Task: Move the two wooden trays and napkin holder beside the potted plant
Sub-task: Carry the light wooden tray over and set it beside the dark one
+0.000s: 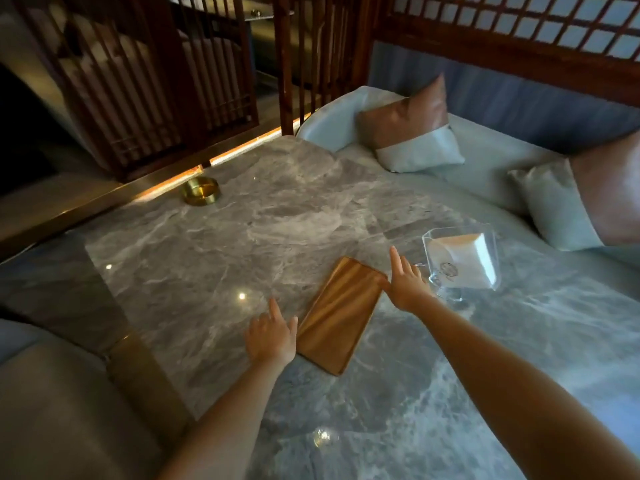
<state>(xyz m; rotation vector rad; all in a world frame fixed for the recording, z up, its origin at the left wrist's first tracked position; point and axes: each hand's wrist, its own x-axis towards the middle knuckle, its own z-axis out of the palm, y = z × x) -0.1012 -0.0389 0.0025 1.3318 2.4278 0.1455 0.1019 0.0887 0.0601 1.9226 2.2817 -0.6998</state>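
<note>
A flat rectangular wooden tray (341,315) lies at an angle on the grey marble table (214,258); I cannot tell whether it is one tray or two stacked. My left hand (272,336) rests open at the tray's near left edge, fingers spread. At the tray's far right corner, my right hand (407,284) is open too, its thumb touching the wood. A clear napkin holder (462,265) with white napkins stands just right of my right hand. No potted plant is in view.
A round brass ashtray (202,191) sits near the table's far left edge. Beyond the table is a pale blue bench with two brown-and-blue cushions (410,133) (585,202). A grey seat (52,403) is at lower left. Dark wooden lattice screens stand behind.
</note>
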